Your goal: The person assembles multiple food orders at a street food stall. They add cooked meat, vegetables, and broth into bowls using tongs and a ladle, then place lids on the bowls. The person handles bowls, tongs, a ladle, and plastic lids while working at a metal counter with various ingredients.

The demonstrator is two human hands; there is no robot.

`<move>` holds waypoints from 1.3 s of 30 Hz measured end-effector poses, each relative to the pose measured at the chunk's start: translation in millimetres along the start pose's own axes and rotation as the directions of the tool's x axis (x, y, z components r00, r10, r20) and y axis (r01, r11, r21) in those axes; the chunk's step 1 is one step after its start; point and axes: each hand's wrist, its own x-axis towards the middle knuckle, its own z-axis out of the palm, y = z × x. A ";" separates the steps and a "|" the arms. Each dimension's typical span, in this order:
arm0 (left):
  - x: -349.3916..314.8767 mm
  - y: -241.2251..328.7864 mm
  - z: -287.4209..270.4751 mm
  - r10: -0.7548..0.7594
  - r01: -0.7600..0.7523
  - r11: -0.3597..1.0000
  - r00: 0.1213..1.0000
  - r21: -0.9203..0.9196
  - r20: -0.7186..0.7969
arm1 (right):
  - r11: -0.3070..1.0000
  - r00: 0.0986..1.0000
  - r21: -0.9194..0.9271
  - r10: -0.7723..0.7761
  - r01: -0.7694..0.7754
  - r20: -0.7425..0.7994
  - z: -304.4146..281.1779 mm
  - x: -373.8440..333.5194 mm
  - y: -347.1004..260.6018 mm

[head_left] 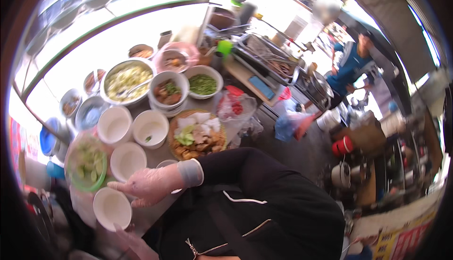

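Observation:
My right hand (153, 184), in a clear glove with a bluish cuff, reaches across from the right. Its fingers are stretched out over the upper rim of an empty white bowl (112, 209), with nothing seen in them. Lower down, my left hand (134, 245), also gloved and partly blurred, has its fingertips at the bowl's near rim and grips it there. Beyond stand more white bowls: an empty one (128, 161), another (115, 125), and one with a scrap of green (150, 128). A green-rimmed basket (102, 179) of cut greens is at the left.
A round basket (222, 147) holds sliced white and brown food. Behind it stand a bowl of chopped greens (203, 82), a filled bowl on a stack (168, 89) and a large yellowish bowl with a spoon (128, 81). At right a person (355, 66) stands near a metal pot (319, 90).

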 end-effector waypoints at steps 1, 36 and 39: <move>-2.5 4.2 15.1 0.015 -0.015 0.999 1.000 0.036 -0.015 | 1.000 0.996 0.001 0.007 -0.007 -0.085 -2.2 -17.4 4.4; -111.8 -26.4 324.2 -0.178 0.155 0.983 0.921 0.094 0.345 | 0.988 -0.716 0.151 0.127 0.030 -0.687 -61.6 -575.5 90.8; -113.0 -26.2 321.1 -0.173 0.154 0.985 0.927 0.082 0.334 | 0.986 -0.707 0.162 0.136 0.031 -0.694 -63.9 -578.5 94.0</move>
